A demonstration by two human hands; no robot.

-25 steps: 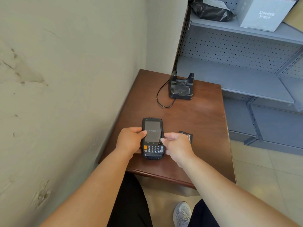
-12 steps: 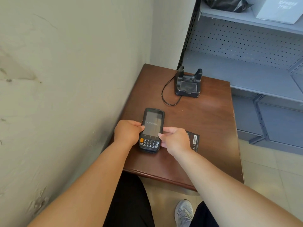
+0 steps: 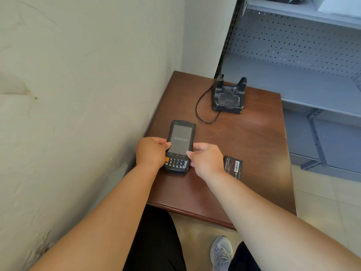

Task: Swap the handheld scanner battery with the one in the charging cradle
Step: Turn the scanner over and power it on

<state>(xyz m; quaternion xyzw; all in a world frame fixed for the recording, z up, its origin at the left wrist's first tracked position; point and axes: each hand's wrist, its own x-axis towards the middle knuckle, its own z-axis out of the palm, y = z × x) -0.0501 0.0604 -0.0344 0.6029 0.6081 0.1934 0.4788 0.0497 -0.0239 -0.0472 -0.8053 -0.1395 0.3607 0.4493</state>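
Observation:
A black handheld scanner [image 3: 180, 141] lies face up near the left side of the brown table [image 3: 244, 145], its screen showing "android". My left hand [image 3: 151, 152] grips its left edge with the thumb on the screen's rim. My right hand [image 3: 206, 159] pinches its right edge beside the keypad. A loose black battery [image 3: 233, 167] with a barcode label lies flat on the table just right of my right hand. The black charging cradle [image 3: 229, 96] stands at the table's far edge, its cable [image 3: 201, 112] looping to the left.
A plaster wall runs along the table's left side. Grey metal shelving [image 3: 304, 75] with a perforated back stands behind and to the right of the table. My shoe [image 3: 221, 251] shows on the tiled floor below the front edge.
The scanner has gone from held slightly raised to lying lower on the table. The screen's "android" logo is brighter. Both hands keep their hold. The camera has tilted.

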